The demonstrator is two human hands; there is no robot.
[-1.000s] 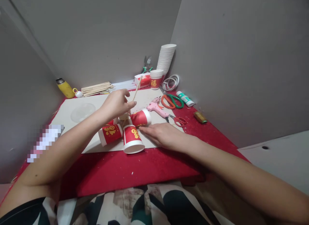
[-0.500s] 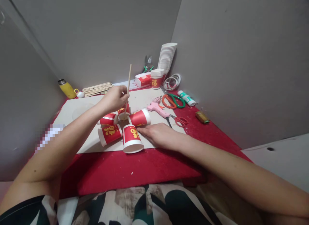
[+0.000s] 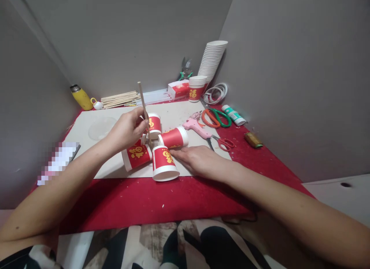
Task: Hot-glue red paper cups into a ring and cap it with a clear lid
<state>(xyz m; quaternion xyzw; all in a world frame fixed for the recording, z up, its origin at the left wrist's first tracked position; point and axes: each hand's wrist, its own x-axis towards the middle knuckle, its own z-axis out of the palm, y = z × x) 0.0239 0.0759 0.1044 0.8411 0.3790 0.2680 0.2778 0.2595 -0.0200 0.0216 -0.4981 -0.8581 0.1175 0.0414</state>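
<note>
My left hand (image 3: 130, 126) is closed round a thin wooden stick (image 3: 141, 97). The stick's upper end leans left, and its lower end reaches down among several red-and-white paper cups arranged in a ring. The nearest paper cup (image 3: 164, 161) has its white rim towards me. Another cup (image 3: 135, 155) lies on the left, partly under my left hand, and one more (image 3: 154, 124) is at the back. My right hand (image 3: 199, 159) rests low with fingers stretched out, its fingertips at the right-hand cup (image 3: 175, 138) and the nearest one.
A pink glue gun (image 3: 196, 126), red-handled scissors (image 3: 224, 143) and orange-and-green-handled scissors (image 3: 216, 118) lie to the right. Along the back are a bundle of sticks (image 3: 120, 99), a red-and-white box (image 3: 177, 89) and a tall cup stack (image 3: 213, 59). A yellow bottle (image 3: 81, 97) leans at the left.
The stick has swung from leaning right to leaning left. My left hand has come lower and nearer, now covering part of the left cups. The whole view has shifted slightly.
</note>
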